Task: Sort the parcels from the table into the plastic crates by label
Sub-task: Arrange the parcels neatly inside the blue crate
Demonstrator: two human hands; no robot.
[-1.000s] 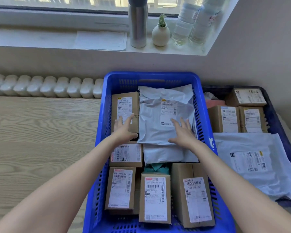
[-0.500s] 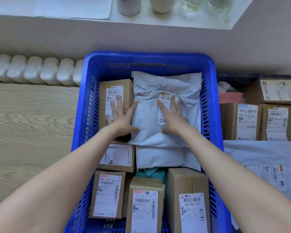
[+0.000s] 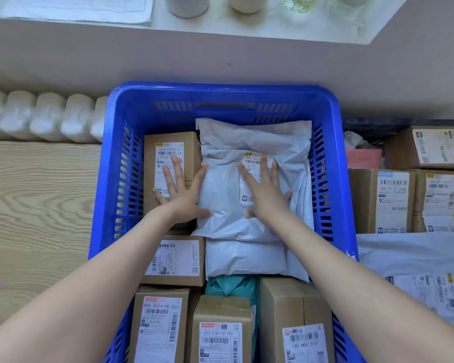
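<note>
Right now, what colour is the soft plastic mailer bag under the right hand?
The soft plastic mailer bag is pale grey; head view.

Blue slotted crate (image 3: 110,163), grey mailer (image 3: 226,195), brown boxes (image 3: 168,142), pale wood-grain table (image 3: 37,205)

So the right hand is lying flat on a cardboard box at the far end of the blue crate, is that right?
Not quite. In the head view the right hand lies flat on a grey mailer bag at the far end of the blue crate. The cardboard box is beside the bag, under the fingers of the left hand.
</note>
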